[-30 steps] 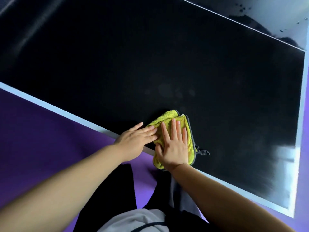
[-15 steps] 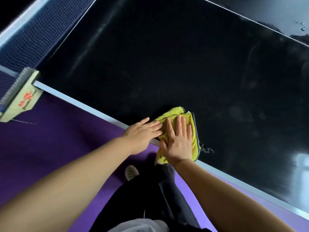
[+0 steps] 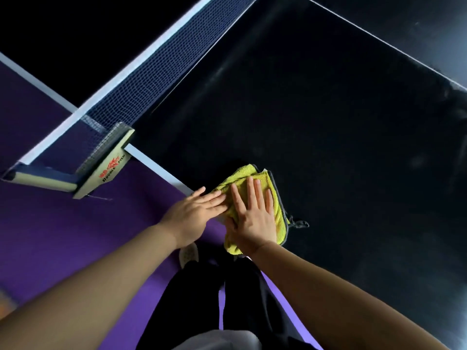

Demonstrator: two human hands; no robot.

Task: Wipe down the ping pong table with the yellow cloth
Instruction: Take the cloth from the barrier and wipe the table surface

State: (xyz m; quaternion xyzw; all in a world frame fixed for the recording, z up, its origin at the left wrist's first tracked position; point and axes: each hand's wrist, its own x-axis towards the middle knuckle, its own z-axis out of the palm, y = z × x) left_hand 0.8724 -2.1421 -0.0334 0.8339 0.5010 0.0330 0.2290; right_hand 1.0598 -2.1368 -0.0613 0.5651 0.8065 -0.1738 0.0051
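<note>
Two hands on folded yellow terry cloth (image 3: 241,174), grey-trimmed, at near edge of dark ping pong desk (image 3: 328,122). Right hand (image 3: 252,218): grip open, fingers straight, pressing cloth flat. Left hand (image 3: 194,213): grip open, fingertips touching cloth's left side. Blue net (image 3: 151,72) at left.

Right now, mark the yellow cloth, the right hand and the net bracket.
yellow cloth (image 3: 238,174): head view, folded upper corner beyond the fingertips.
right hand (image 3: 252,221): head view, back of the hand.
net bracket (image 3: 110,173): head view, pale face bearing the logo.
</note>
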